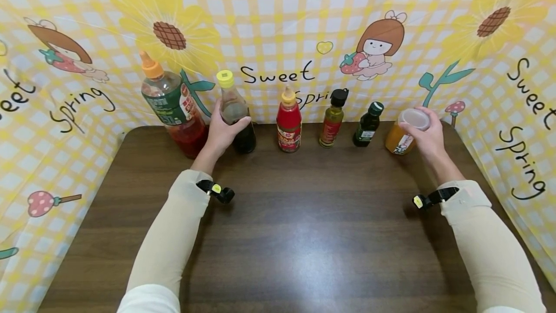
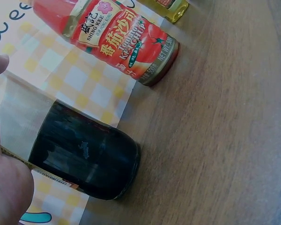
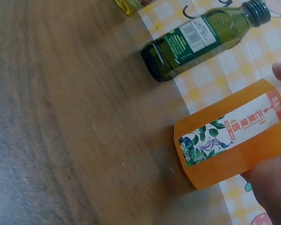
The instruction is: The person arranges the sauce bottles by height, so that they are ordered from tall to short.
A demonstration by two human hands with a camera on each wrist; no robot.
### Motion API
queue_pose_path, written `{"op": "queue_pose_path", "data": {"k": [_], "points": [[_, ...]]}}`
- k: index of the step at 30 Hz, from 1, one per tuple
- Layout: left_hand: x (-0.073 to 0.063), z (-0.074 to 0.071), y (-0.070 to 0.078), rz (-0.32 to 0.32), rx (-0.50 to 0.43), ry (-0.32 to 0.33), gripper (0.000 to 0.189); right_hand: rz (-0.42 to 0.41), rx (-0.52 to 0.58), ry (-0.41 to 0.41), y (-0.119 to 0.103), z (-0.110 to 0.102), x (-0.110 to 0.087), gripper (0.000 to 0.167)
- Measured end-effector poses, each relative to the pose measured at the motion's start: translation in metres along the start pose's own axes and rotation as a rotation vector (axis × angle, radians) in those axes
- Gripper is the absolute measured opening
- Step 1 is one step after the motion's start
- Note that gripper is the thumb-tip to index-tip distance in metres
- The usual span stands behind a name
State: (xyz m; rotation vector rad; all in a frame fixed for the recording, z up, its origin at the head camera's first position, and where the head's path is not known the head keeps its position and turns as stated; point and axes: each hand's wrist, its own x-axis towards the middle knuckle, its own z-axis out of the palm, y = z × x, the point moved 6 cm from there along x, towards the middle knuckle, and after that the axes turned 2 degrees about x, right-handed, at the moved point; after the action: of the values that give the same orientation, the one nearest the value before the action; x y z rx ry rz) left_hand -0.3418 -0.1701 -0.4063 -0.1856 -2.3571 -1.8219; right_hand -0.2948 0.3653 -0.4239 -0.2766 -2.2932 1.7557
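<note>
My left hand [image 1: 223,129] grips a tall bottle of dark sauce [image 1: 245,140] with a yellow cap, around its middle; the left wrist view shows its dark lower part. Just left of that hand stands a big squeeze bottle of red sauce [image 1: 173,105] with an orange nozzle. On the far right my right hand [image 1: 427,134] holds a jar of orange contents [image 1: 394,138] near its pale lid, fingers and thumb on either side. Its label [image 3: 229,129] faces the right wrist camera. A small green bottle [image 1: 367,125] stands beside the jar, apart from the hand.
Between the hands, a ketchup bottle [image 1: 289,122] and an oil bottle [image 1: 332,120] with a black cap stand in the same row. They line the back edge of the brown wooden table [image 1: 304,235]. Yellow checked cloth [image 1: 269,23] rises behind and at both sides.
</note>
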Motion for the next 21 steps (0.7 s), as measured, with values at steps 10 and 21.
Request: {"op": "queue_pose_path", "data": {"k": [10,21], "points": [[0.000,0.000,0.000,-0.008,-0.002,-0.001,0.084,-0.016,0.044,-0.079,-0.004,0.003,0.006,0.062],[-0.002,0.000,0.000,-0.018,0.004,0.004,0.086,-0.010,0.079,-0.189,-0.008,0.006,0.017,0.049]]}}
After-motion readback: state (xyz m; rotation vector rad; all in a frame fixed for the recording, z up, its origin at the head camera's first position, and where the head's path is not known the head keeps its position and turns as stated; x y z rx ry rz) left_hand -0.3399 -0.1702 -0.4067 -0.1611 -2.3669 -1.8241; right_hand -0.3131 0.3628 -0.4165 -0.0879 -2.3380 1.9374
